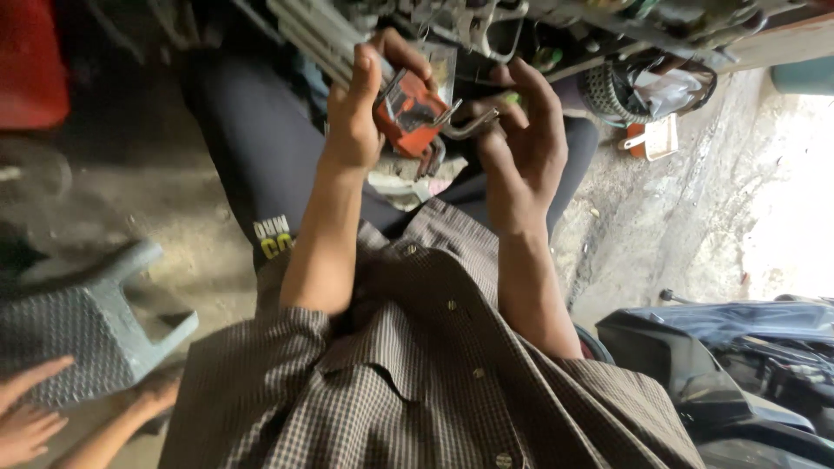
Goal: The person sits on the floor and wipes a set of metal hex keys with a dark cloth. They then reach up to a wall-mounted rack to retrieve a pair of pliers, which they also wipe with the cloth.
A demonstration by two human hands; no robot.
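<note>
Two other hands (26,417) belonging to a second person show at about eight o'clock, fingers spread near a grey plastic stool (82,326) that lies tipped on the dusty concrete floor (174,208). Just right of them, filling the six o'clock area, is the wearer's brown checked button shirt (408,382), with dark trousers (261,148) stretching up toward eleven o'clock.

Both forearms rise from the shirt toward twelve o'clock. The left hand (360,108) is clenched around the left side of an orange metal holder of bent hex keys (408,113), thumb up along its edge and fingers curled over the top. The holder sits between the two hands, above the lap, with several dark key ends hanging from its lower side. The right hand (521,130) grips one silvery L-shaped hex key (473,123) that sticks out from the holder's right side, fingers hooked over it.

At one o'clock a cluttered shelf of metal parts (608,26) runs along the top. At four o'clock lies the dark bodywork of a motorcycle (721,356).
</note>
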